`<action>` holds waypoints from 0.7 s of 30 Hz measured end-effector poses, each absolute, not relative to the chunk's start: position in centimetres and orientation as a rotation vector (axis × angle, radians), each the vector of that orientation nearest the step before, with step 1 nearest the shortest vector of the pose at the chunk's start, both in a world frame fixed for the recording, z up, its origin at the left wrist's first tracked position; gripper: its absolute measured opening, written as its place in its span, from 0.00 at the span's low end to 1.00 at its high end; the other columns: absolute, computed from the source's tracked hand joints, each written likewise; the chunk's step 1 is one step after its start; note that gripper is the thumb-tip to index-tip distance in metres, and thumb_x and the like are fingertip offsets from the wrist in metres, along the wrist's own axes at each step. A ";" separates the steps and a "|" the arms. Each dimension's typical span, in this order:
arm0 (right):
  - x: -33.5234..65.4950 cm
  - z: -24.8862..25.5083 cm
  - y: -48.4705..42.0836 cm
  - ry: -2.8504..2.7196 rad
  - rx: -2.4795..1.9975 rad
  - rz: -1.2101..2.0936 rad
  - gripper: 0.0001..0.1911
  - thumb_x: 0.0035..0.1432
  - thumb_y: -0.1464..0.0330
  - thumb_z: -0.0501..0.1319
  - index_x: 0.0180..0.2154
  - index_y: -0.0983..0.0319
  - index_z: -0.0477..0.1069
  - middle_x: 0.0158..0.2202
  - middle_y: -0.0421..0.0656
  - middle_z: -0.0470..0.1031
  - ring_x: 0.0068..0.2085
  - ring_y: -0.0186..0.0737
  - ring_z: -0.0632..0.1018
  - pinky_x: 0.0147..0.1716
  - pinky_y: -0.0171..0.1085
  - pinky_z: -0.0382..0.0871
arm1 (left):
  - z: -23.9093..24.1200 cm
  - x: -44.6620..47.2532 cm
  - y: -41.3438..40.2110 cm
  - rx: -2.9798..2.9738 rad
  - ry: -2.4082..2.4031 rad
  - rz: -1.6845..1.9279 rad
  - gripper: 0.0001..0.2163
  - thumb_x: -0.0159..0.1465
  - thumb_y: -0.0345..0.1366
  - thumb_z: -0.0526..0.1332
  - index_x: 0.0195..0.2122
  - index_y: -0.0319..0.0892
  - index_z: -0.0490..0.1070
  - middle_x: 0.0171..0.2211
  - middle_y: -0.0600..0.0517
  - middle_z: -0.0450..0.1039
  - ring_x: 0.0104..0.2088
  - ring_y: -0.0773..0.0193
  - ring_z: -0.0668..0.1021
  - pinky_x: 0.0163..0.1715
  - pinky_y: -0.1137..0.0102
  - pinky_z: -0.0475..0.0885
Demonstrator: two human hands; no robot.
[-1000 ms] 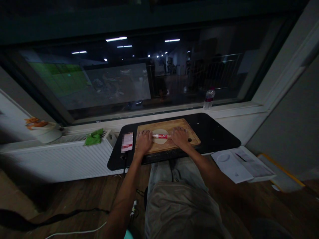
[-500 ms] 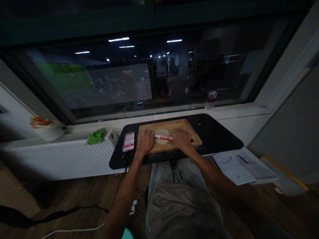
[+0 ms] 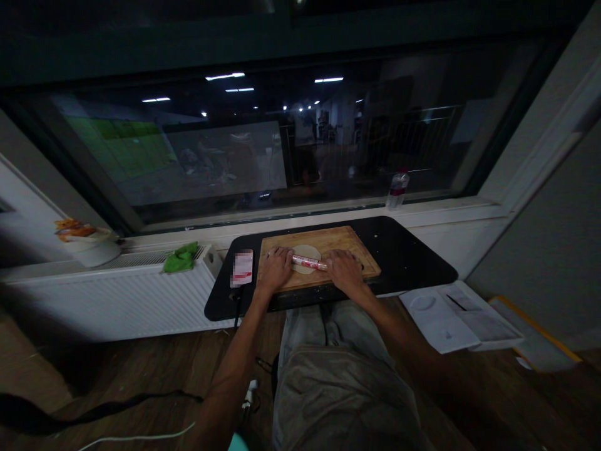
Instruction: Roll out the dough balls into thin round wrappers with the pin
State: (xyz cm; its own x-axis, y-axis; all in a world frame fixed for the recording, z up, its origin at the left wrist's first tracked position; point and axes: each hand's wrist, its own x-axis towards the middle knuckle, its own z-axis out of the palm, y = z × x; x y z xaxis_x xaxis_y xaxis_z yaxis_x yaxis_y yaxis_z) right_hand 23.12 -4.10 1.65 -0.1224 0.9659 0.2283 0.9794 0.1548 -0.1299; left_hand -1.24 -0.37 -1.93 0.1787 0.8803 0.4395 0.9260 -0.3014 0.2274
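A rolling pin (image 3: 310, 262) with a red-and-white patterned middle lies across a thin round of pale dough (image 3: 308, 250). My left hand (image 3: 277, 268) is closed over the pin's left end, and my right hand (image 3: 344, 269) over its right end. The pin slants a little, its right end nearer to me. Under the dough is a wooden cutting board (image 3: 335, 234) with a groove along its edge. It rests on a black tabletop (image 3: 408, 257). Both ends of the pin are hidden beneath my fingers.
A phone-like item (image 3: 243, 268), partly blurred out, lies left of the board with a cable. A bottle (image 3: 397, 190) stands on the windowsill. Left are a green cloth (image 3: 181, 257) on the radiator (image 3: 154, 300) and a white pot (image 3: 96, 249). A white open box (image 3: 439, 319) sits at right.
The rolling pin has tilted slightly, its right end shifting towards me along with my right hand. Both hands keep their grip; the dough stays in place on the board.
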 end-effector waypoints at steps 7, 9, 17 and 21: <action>23.2 0.7 -6.0 -2.223 -1.806 -0.166 0.24 0.82 0.64 0.48 0.67 0.61 0.74 0.64 0.57 0.81 0.63 0.56 0.76 0.61 0.49 0.66 | -1.9 -1.2 -0.3 -2.374 -1.797 -0.799 0.21 0.84 0.42 0.48 0.59 0.48 0.81 0.62 0.47 0.83 0.69 0.49 0.75 0.72 0.51 0.70; 23.2 0.5 -6.1 -2.244 -1.774 -0.198 0.26 0.83 0.64 0.46 0.70 0.62 0.71 0.66 0.57 0.80 0.64 0.56 0.75 0.62 0.50 0.65 | -1.9 -1.2 -0.3 -2.369 -1.797 -0.799 0.21 0.84 0.42 0.47 0.59 0.47 0.81 0.62 0.46 0.83 0.70 0.50 0.75 0.73 0.52 0.69; 23.1 0.5 -2.9 -2.187 -1.850 -0.178 0.28 0.85 0.58 0.45 0.68 0.63 0.74 0.64 0.57 0.81 0.64 0.58 0.77 0.61 0.51 0.65 | -1.8 -1.0 -0.6 -2.338 -1.840 -0.747 0.23 0.84 0.44 0.46 0.64 0.47 0.80 0.69 0.45 0.78 0.73 0.47 0.74 0.73 0.46 0.67; 23.8 0.4 -0.5 -2.229 -1.866 -0.194 0.26 0.85 0.61 0.47 0.66 0.62 0.77 0.65 0.57 0.80 0.65 0.58 0.75 0.63 0.52 0.64 | -1.8 -1.0 -0.7 -2.352 -1.800 -0.732 0.22 0.84 0.44 0.47 0.66 0.50 0.79 0.70 0.47 0.78 0.74 0.46 0.72 0.75 0.44 0.65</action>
State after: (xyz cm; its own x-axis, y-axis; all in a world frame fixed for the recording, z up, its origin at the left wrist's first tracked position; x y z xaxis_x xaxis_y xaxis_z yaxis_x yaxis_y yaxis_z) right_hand 23.84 -0.51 0.41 -0.1640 0.9522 0.2575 0.9824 0.1813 -0.0446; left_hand -1.04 -0.66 -1.77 0.1904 0.8859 0.4229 0.9297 -0.3011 0.2122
